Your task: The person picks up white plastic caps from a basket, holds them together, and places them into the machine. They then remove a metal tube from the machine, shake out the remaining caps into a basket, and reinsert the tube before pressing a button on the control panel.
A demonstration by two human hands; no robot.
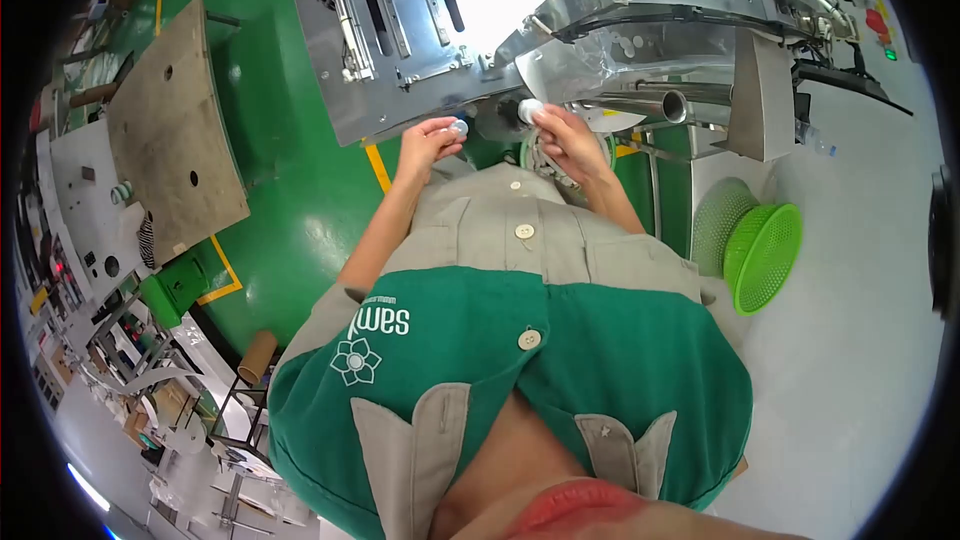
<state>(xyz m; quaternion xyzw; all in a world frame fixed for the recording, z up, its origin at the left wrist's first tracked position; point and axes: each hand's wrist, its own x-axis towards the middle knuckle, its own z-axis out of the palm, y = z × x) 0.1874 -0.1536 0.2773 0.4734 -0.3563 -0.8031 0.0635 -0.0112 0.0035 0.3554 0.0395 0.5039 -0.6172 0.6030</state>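
My left hand [430, 147] is closed, thumb against fingers, on a small white round piece [459, 128]. To its right, my right hand [573, 145] pinches another white round piece [530, 111], larger in view and with its pale face showing. The two hands are a short way apart in front of my waist, just off the near edge of a steel machine table [370, 105]. What exactly the two pieces are is too small to tell. Partly hidden below my right hand is a round container [607, 152] with pale things in it.
Steel tubes [675, 106] and a metal guard [760, 105] jut out at the right of the machine. A green plastic basket [765, 258] leans by the white wall at right. On the left, a worn board [180, 130] and a green bin [178, 290] stand beside the green floor [300, 240].
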